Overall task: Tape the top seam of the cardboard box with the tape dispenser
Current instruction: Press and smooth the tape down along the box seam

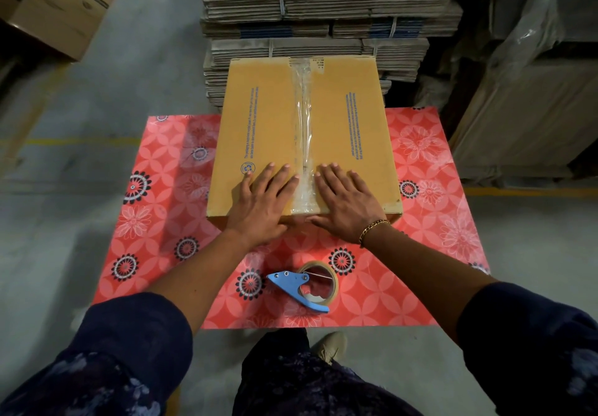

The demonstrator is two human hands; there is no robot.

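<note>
A closed brown cardboard box [352, 118] with blue print stands on a red flowered table [427, 163]. A strip of clear tape [303, 131] runs along its top seam from the far edge to the near edge. My left hand [262, 202] lies flat on the box's near left, fingers apart, just left of the tape. My right hand [348, 202], with a gold bracelet at the wrist, lies flat just right of the tape. Both thumbs hang over the near edge. The blue tape dispenser [297, 288] with its roll lies on the table in front of the box, untouched.
Tall stacks of bundled flat cardboard [323, 11] stand right behind the table. An open carton [55, 11] sits at the far left on the grey floor. Wrapped goods [534, 92] fill the right side. My shoe [330, 346] shows under the table's near edge.
</note>
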